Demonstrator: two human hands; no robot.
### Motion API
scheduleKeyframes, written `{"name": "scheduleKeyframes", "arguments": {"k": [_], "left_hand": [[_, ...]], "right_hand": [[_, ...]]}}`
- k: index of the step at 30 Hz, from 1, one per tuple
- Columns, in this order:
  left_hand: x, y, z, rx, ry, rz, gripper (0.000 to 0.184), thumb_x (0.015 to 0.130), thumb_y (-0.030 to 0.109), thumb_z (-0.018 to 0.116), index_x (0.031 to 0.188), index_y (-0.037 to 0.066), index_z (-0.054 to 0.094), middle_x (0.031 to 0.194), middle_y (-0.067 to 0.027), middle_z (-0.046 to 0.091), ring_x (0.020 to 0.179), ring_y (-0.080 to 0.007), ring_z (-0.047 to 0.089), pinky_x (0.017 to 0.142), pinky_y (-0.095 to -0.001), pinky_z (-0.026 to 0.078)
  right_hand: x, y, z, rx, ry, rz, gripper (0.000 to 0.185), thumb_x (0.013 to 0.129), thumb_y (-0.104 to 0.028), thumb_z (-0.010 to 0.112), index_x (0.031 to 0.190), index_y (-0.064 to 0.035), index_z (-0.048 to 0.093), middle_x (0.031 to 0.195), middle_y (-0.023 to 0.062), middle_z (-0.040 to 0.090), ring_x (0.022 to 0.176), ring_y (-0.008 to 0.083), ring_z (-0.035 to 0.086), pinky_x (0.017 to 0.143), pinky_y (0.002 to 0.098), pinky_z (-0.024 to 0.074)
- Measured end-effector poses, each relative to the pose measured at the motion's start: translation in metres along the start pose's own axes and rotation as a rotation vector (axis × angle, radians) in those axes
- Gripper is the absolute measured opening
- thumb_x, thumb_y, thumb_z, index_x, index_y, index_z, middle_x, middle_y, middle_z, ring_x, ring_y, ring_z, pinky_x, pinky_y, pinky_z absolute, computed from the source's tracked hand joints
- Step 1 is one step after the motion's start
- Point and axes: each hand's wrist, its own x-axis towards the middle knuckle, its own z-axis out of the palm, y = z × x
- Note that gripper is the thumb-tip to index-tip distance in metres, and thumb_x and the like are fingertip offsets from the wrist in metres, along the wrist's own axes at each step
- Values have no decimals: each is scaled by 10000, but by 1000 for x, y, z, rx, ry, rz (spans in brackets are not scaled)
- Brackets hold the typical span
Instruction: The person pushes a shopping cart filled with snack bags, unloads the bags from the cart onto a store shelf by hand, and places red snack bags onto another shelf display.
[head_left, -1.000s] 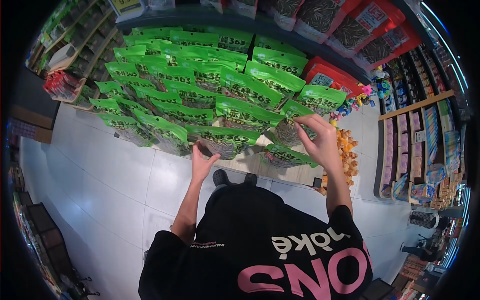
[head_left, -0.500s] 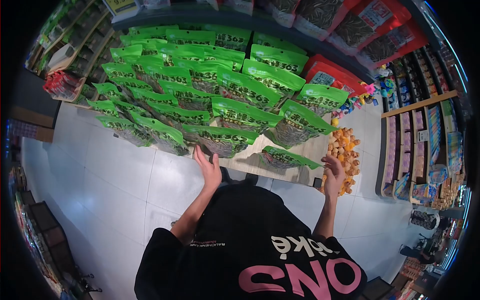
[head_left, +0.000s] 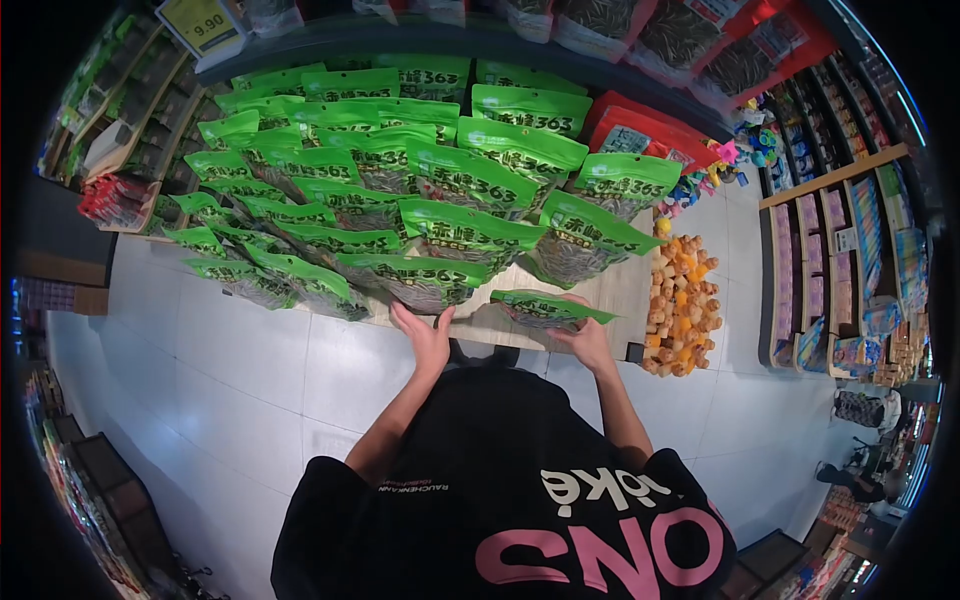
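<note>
A pale tiled floor (head_left: 230,400) spreads below everything, with the person's black shirt (head_left: 500,440) filling the lower middle. Ahead is a wooden bench (head_left: 622,290), most of it covered by green bags (head_left: 470,172) standing in close rows (their printed tops carry a large "363"). At its far right lie red bags (head_left: 645,138), and well off to the right stands a shelf rack (head_left: 835,177). Just beside the bench's right end sits a pile of orange and brown toys (head_left: 684,310).

A single green bag (head_left: 535,309) is apart from the rows, at the bench's front edge; whether its base touches the wood I cannot tell. The right hand (head_left: 588,343) pinches it near its right end, thumb in front and fingers behind. The left hand (head_left: 428,340), thumb and fingers spread, is at the lower edge of a front-row bag (head_left: 418,280). Smallest is a yellow price card (head_left: 208,28), top left, reading 9.90.
</note>
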Motion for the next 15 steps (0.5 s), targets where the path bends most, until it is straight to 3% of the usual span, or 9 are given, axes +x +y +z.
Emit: {"name": "scheduleKeyframes", "arguments": {"k": [4, 13, 15], "left_hand": [[1, 2, -5, 16, -6, -13, 1075, 807, 333, 777, 1428, -156, 47, 1457, -351, 129, 1375, -492, 172, 1144, -502, 180], [2, -8, -8, 3, 28, 58, 911, 739, 3, 761, 1404, -139, 155, 1403, -343, 205, 1325, -507, 242, 1122, -507, 230], [3, -11, -9, -1, 20, 62, 870, 752, -13, 740, 1399, -134, 170, 1396, -341, 218, 1319, -508, 254, 1117, -506, 239]], "right_hand": [[1, -11, 16, -68, -80, -25, 617, 659, 54, 825, 1211, -58, 574, 1175, 45, 597, 1109, 169, 564, 977, 308, 453], [9, -10, 56, -46, -110, -89, 604, 660, 47, 827, 1205, -47, 583, 1159, 55, 606, 1106, 168, 566, 955, 306, 461], [9, -11, 59, -38, -108, -86, 604, 660, 47, 826, 1206, -44, 584, 1154, 57, 609, 1094, 164, 572, 938, 300, 470]]}}
